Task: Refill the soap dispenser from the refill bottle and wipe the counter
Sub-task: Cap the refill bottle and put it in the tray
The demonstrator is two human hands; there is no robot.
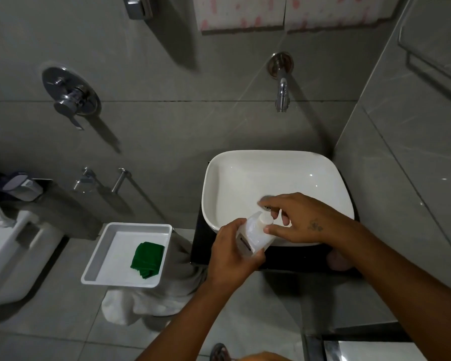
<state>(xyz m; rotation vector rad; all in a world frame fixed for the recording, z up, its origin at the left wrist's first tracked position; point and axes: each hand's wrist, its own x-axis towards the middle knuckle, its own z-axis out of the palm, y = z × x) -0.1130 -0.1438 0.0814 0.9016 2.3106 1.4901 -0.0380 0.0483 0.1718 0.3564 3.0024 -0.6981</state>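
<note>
A clear plastic bottle (254, 234) with a white cap (266, 219) and a dark label is held over the front left corner of the white basin (323, 173). My left hand (231, 252) is wrapped around the bottle's body. The fingers of my right hand (294, 217) pinch the white cap at its top. Whether this bottle is the dispenser or the refill I cannot tell. A folded green cloth (147, 259) lies in a white tray (130, 227) to the left of the basin.
The basin sits on a dark counter (201, 246). A chrome wall tap (281, 95) points down above the basin. White towelling (146, 303) lies under the tray. A toilet (8, 246) stands at the far left, with a mixer valve (72, 96) on the wall.
</note>
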